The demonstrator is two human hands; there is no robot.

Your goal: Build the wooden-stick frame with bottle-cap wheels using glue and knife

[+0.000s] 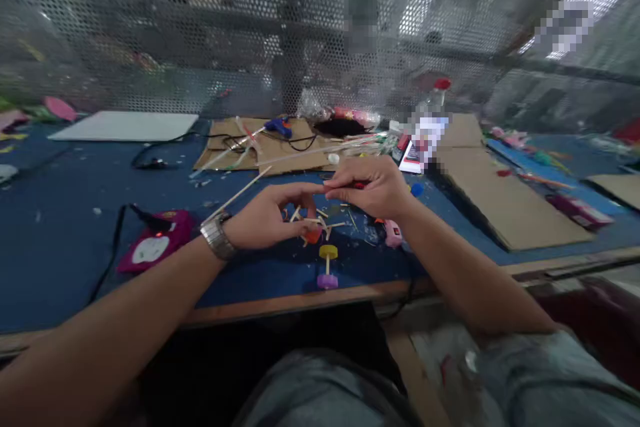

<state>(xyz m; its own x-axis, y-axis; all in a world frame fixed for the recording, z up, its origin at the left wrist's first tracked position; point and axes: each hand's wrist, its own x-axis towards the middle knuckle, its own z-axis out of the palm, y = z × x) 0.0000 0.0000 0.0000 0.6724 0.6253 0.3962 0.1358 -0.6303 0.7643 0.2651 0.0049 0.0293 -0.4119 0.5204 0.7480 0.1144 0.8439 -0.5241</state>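
Orange piece (313,235), with thin sticks (338,224) showing around it, sits right at the thumb tip of the person's left hand (267,217), over the blue bench (250,283). The left hand comes to it from about nine o'clock and is plainly the nearer of the two. Its thumb and index finger stand wide apart, the thumb at the orange piece and the index pointing to three o'clock; the other fingers curl partly out of sight, so how firmly they grip, if at all, cannot be told.

From the orange piece, the fingertips of the right hand (377,187) lie between twelve and one o'clock. They are pinched narrow, just at the left index tip; anything between them is too small to make out. A bit of red (359,185) shows in the curl of that hand, held or merely behind it.

At five o'clock from the orange piece, near the bench's edge, is a wheel pair (328,265) on a stick, well apart from the right fingers. Its long axis runs from twelve to six, yellow wheel at the far end, purple at the near one.
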